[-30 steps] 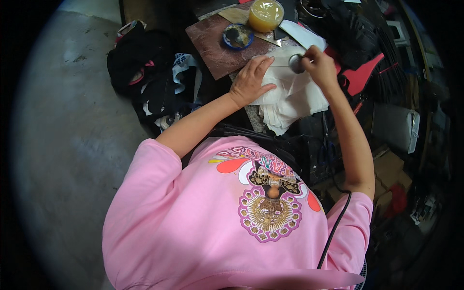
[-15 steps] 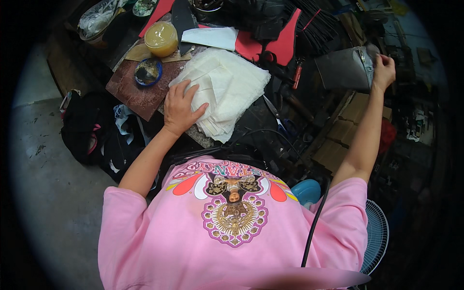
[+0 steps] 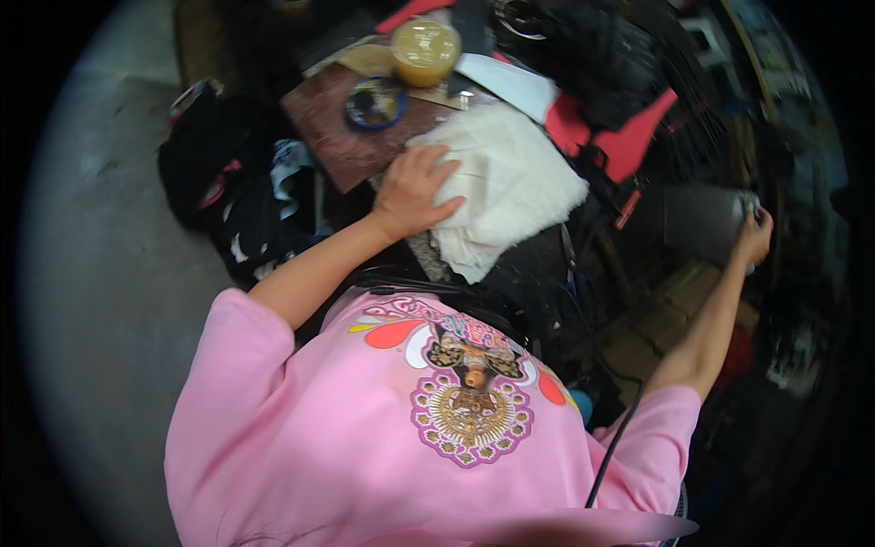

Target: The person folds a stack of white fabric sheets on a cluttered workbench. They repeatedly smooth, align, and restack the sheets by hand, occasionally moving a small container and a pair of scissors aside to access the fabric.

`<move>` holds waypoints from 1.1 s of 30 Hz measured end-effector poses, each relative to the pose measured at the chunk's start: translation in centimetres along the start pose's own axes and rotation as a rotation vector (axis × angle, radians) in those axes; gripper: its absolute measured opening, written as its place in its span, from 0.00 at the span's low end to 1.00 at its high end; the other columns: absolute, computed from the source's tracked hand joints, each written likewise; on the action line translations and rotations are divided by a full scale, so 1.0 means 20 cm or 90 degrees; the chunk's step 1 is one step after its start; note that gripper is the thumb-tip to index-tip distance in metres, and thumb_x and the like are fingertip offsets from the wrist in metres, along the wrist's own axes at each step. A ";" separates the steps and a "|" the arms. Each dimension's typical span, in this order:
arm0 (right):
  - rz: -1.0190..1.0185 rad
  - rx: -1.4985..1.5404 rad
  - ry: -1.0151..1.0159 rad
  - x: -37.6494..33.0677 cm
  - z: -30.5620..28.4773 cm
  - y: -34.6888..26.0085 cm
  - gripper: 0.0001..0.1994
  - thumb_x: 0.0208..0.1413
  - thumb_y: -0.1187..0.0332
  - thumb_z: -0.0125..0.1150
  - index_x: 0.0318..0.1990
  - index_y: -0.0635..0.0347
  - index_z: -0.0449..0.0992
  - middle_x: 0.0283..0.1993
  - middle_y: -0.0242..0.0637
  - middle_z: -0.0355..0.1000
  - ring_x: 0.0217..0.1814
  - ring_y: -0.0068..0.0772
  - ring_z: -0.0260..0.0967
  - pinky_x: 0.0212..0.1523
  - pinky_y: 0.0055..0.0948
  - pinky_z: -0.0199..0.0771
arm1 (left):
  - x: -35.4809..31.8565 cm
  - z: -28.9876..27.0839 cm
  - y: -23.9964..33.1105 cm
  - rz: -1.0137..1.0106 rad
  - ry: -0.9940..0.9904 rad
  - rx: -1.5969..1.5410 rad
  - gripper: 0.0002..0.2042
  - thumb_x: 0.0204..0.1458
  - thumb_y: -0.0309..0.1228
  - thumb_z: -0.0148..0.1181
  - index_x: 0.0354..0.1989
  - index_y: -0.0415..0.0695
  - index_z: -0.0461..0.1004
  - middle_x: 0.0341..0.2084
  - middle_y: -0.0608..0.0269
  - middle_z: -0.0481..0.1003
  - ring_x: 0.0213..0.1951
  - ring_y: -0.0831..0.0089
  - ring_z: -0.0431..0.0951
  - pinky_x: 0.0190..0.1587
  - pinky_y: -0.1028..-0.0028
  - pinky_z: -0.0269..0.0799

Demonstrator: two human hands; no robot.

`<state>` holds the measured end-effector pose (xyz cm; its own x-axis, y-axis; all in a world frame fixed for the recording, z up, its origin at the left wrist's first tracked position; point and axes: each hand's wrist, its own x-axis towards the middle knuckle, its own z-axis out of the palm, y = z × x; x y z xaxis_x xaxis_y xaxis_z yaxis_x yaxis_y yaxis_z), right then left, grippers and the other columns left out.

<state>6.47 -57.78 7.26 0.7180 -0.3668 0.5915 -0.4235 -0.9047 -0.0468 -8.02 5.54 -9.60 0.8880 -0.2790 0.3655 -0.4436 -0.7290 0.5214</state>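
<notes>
My left hand (image 3: 417, 191) lies on the near left part of a stack of thin white sheets (image 3: 515, 182), fingers stretched out and thumb apart. Far to the right, my right arm is extended and my right hand (image 3: 753, 239) is closed at the outer edge of a flat grey panel-like piece (image 3: 702, 219). Whatever sits between those fingers is too small and blurred to name. Left of the stack is a reddish-brown board (image 3: 324, 128), with a blue-rimmed round lid (image 3: 375, 102) resting on it. Behind that stands a jar of yellowish paste (image 3: 426, 53).
Red cut pieces (image 3: 633, 137) and a white piece (image 3: 510, 82) lie beyond the stack. A red-handled tool (image 3: 628, 209) is to its right. Brown cardboard boxes (image 3: 697, 287) sit below the grey panel. Black bags or cloths (image 3: 205, 173) hang at the left. A black cable (image 3: 620, 428) crosses my right side.
The whole view has turned, moving the table things to the right in the picture, with some blur. My left hand stays on the sheets, and my right hand is still at the grey panel's edge.
</notes>
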 end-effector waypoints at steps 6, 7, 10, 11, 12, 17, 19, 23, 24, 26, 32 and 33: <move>-0.111 -0.118 -0.123 -0.01 -0.03 -0.05 0.26 0.59 0.41 0.55 0.56 0.46 0.78 0.57 0.41 0.73 0.58 0.49 0.71 0.56 0.43 0.71 | -0.01 -0.02 -0.01 0.014 0.050 -0.035 0.24 0.43 0.42 0.68 0.49 0.44 0.76 0.52 0.53 0.71 0.52 0.54 0.70 0.55 0.59 0.68; -0.104 -0.171 -0.161 -0.01 -0.05 -0.07 0.26 0.59 0.41 0.55 0.57 0.46 0.78 0.58 0.43 0.73 0.58 0.50 0.71 0.56 0.42 0.70 | -0.01 -0.02 -0.01 0.013 0.051 -0.026 0.24 0.43 0.42 0.68 0.49 0.44 0.76 0.52 0.53 0.71 0.52 0.54 0.70 0.55 0.59 0.68; -0.059 -0.141 -0.268 -0.05 -0.14 -0.20 0.27 0.58 0.42 0.57 0.59 0.45 0.76 0.57 0.46 0.74 0.58 0.52 0.71 0.57 0.44 0.70 | -0.01 -0.01 -0.01 0.024 0.052 -0.013 0.23 0.44 0.43 0.67 0.49 0.45 0.76 0.51 0.54 0.71 0.51 0.55 0.70 0.54 0.59 0.68; -0.076 -0.109 -0.278 -0.09 -0.18 -0.26 0.28 0.58 0.44 0.59 0.60 0.48 0.75 0.56 0.49 0.74 0.59 0.53 0.71 0.57 0.43 0.70 | -0.02 0.00 -0.01 0.025 0.052 -0.012 0.23 0.45 0.43 0.67 0.49 0.45 0.76 0.51 0.54 0.71 0.51 0.54 0.70 0.54 0.59 0.68; -0.157 0.018 -0.211 -0.20 -0.21 -0.35 0.28 0.58 0.44 0.61 0.61 0.48 0.74 0.59 0.48 0.73 0.61 0.50 0.71 0.60 0.41 0.69 | -0.01 0.00 -0.02 0.028 0.054 -0.012 0.23 0.45 0.43 0.67 0.48 0.45 0.76 0.51 0.54 0.71 0.51 0.54 0.70 0.54 0.59 0.68; -0.419 0.308 -0.360 -0.87 -0.50 -0.78 0.20 0.56 0.67 0.66 0.57 0.54 0.76 0.58 0.41 0.73 0.63 0.44 0.66 0.64 0.37 0.62 | -0.02 0.03 -0.03 0.060 0.057 0.022 0.22 0.45 0.43 0.67 0.49 0.48 0.76 0.52 0.57 0.69 0.54 0.57 0.66 0.55 0.59 0.64; -0.445 0.335 -0.467 -1.08 -0.61 -0.86 0.21 0.53 0.68 0.67 0.56 0.55 0.76 0.58 0.40 0.73 0.64 0.42 0.65 0.65 0.36 0.63 | -0.03 0.03 -0.02 0.119 0.077 0.088 0.20 0.47 0.42 0.66 0.48 0.51 0.77 0.53 0.62 0.69 0.55 0.61 0.66 0.55 0.60 0.63; -0.247 0.353 -0.571 -1.33 -0.77 -0.79 0.20 0.57 0.69 0.64 0.58 0.58 0.75 0.59 0.42 0.73 0.64 0.42 0.67 0.65 0.35 0.63 | 0.01 0.03 -0.01 0.308 0.049 0.181 0.16 0.48 0.38 0.64 0.47 0.53 0.76 0.47 0.66 0.72 0.52 0.65 0.70 0.55 0.61 0.63; -0.190 0.354 -0.546 -1.39 -0.80 -0.73 0.20 0.56 0.69 0.65 0.57 0.56 0.76 0.55 0.42 0.75 0.58 0.41 0.72 0.61 0.34 0.68 | 0.03 0.02 0.00 0.357 0.027 0.195 0.15 0.48 0.37 0.64 0.46 0.54 0.76 0.45 0.68 0.73 0.51 0.66 0.71 0.55 0.62 0.63; -0.065 0.415 -0.547 -1.51 -0.83 -0.62 0.20 0.58 0.69 0.64 0.58 0.58 0.76 0.56 0.41 0.75 0.58 0.36 0.72 0.60 0.32 0.69 | 0.08 0.03 0.03 0.339 -0.065 0.172 0.15 0.48 0.36 0.63 0.46 0.56 0.76 0.41 0.69 0.73 0.47 0.67 0.72 0.53 0.62 0.64; 0.179 0.560 -0.577 -1.81 -0.81 -0.46 0.20 0.61 0.69 0.63 0.60 0.59 0.74 0.54 0.40 0.76 0.58 0.28 0.71 0.59 0.27 0.69 | 0.23 0.09 0.15 0.277 -0.175 0.154 0.24 0.52 0.49 0.61 0.59 0.63 0.73 0.36 0.65 0.73 0.43 0.66 0.72 0.48 0.64 0.62; 0.186 0.568 -0.568 -1.84 -0.81 -0.45 0.20 0.61 0.69 0.63 0.60 0.59 0.74 0.54 0.40 0.76 0.58 0.28 0.71 0.59 0.27 0.69 | 0.25 0.10 0.17 0.261 -0.189 0.167 0.26 0.52 0.51 0.61 0.60 0.63 0.72 0.36 0.64 0.73 0.43 0.66 0.72 0.47 0.64 0.62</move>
<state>-25.16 -32.60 -1.02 0.9266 -0.2787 -0.2527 -0.3613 -0.4724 -0.8039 -4.81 0.48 -7.58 0.6626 -0.7076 0.2457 -0.7476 -0.6446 0.1599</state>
